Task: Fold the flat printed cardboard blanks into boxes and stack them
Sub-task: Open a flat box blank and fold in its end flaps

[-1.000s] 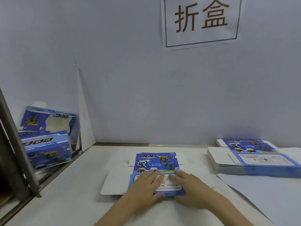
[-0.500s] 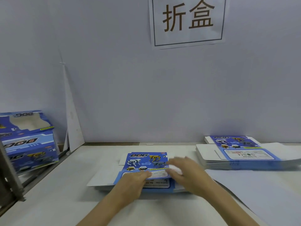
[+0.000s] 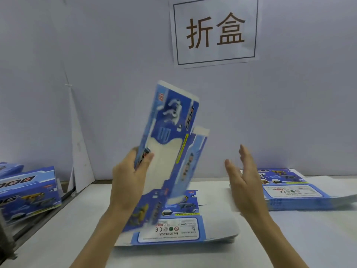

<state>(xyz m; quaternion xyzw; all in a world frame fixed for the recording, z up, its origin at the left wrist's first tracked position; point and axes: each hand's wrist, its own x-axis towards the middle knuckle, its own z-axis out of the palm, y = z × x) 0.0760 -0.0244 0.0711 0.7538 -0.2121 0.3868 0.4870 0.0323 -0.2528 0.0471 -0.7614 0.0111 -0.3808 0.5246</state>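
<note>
My left hand (image 3: 128,176) grips the left edge of a flat blue printed blank (image 3: 170,147), held upright and tilted above the table, its image blurred by motion. To the right of the blank, my right hand (image 3: 244,182) is raised with straight fingers and touches nothing. Under both hands a small pile of flat blanks (image 3: 185,229) lies on the white table (image 3: 309,238). A larger stack of blanks (image 3: 289,188) lies at the right. Folded blue boxes (image 3: 27,192) stand stacked at the far left.
A grey wall with a paper sign (image 3: 215,30) closes the back of the table. A white partition panel (image 3: 77,136) leans in the left corner. A dark metal frame (image 3: 7,238) runs along the left edge, beside the folded boxes.
Both hands were pressing on the pile of blanks. Now my left hand has lifted one blank up off the pile, and my right hand has risen free beside it.
</note>
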